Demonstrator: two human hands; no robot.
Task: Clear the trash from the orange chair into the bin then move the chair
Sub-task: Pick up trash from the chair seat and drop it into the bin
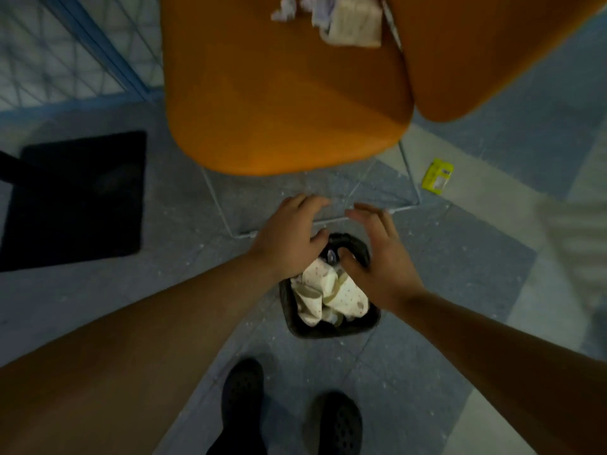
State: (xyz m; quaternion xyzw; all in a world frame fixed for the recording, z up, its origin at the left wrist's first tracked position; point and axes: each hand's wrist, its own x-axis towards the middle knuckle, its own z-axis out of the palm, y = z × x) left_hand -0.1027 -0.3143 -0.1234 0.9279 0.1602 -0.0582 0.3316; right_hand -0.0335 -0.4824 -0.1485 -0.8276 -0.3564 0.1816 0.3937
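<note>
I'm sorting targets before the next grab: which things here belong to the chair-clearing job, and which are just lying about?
Job:
- orange chair
- crumpled trash on its seat
- black bin, already holding paper
- left hand and right hand, both empty above the bin

Lying about:
- yellow packet on the floor
- black mat
- second orange seat

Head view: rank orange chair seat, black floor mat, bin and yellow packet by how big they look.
1. orange chair seat, though nearer the camera
2. black floor mat
3. bin, partly hidden by hands
4. yellow packet
</note>
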